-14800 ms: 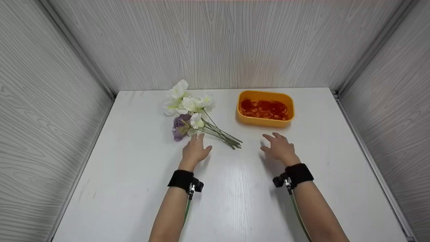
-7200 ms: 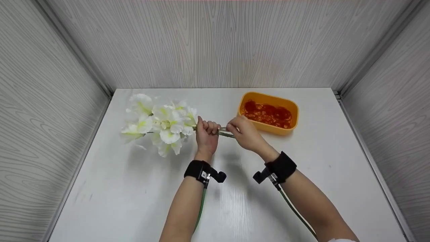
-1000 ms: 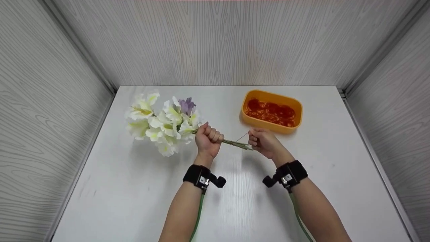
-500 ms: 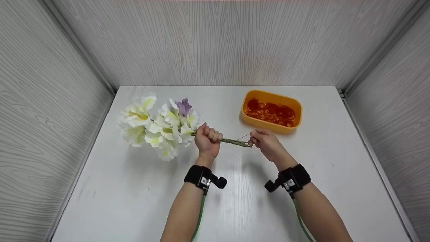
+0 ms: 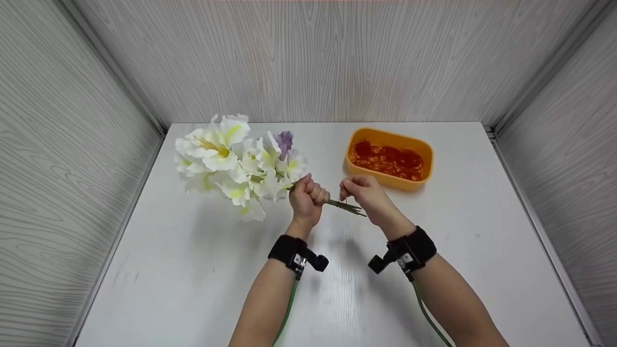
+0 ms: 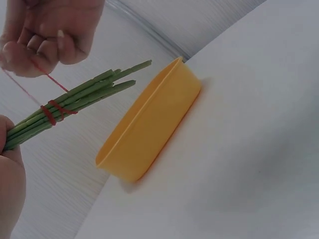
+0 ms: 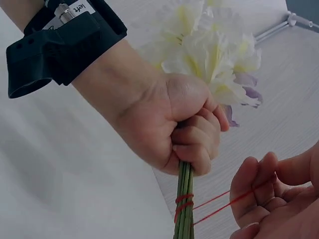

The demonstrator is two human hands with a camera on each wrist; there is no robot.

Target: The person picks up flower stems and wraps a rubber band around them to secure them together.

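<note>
My left hand [image 5: 308, 195] [image 7: 187, 132] grips the green stems [image 5: 344, 206] [image 6: 75, 97] [image 7: 183, 209] of a bunch of white flowers [image 5: 231, 164] [image 7: 209, 55] with one purple bloom [image 5: 285, 140], held above the table. A red rubber band [image 6: 52, 110] [image 7: 183, 203] is wound round the stems just below the fist. My right hand [image 5: 362, 192] [image 6: 42, 35] [image 7: 271, 199] pinches the stretched loop of that band, pulled away from the stems.
An orange tub [image 5: 389, 159] [image 6: 149, 129] with several red rubber bands in it stands on the white table [image 5: 337, 289], behind my right hand. Grey wood-grain walls close in the left, back and right sides.
The bunch has been tilted up and moved right. My right hand has come closer to the left fist and risen above the stems, still pulling the band.
</note>
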